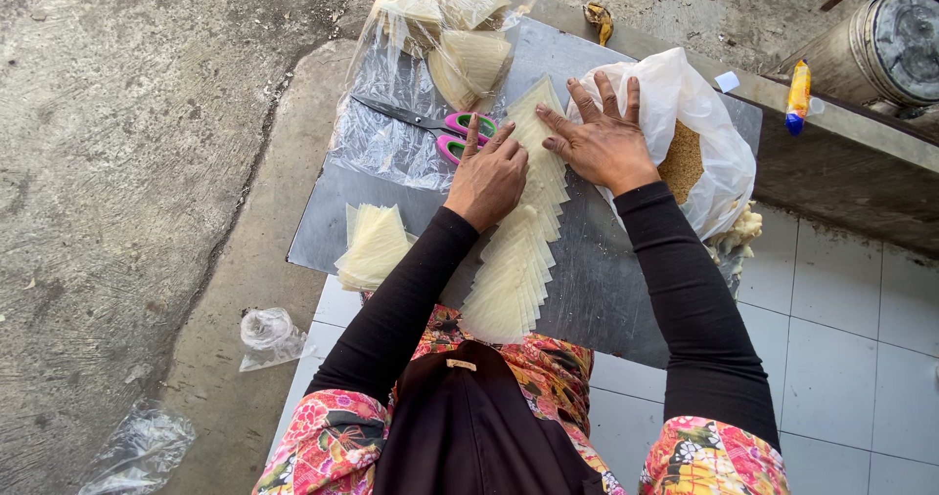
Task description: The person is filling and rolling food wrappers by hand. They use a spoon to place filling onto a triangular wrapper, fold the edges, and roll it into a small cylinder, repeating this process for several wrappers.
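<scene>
You've got 2 hands on the tabletop (626, 290): left hand (487, 177), right hand (599, 143). Under them, 1 fanned row of wrapper sheets (523, 250). 1 loose wrapper stack (374, 246) near your left hand. 1 pr scissors (440, 123) just beyond it. 2 plastic bags: 1 clear bag (430, 55) beyond left hand, 1 white bag (699, 133) under right.

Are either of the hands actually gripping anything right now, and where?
Nothing is gripped. The left hand and right hand lie flat, palms down, on the upper end of the fanned row of thin wrapper sheets, pressing rather than holding.
</scene>
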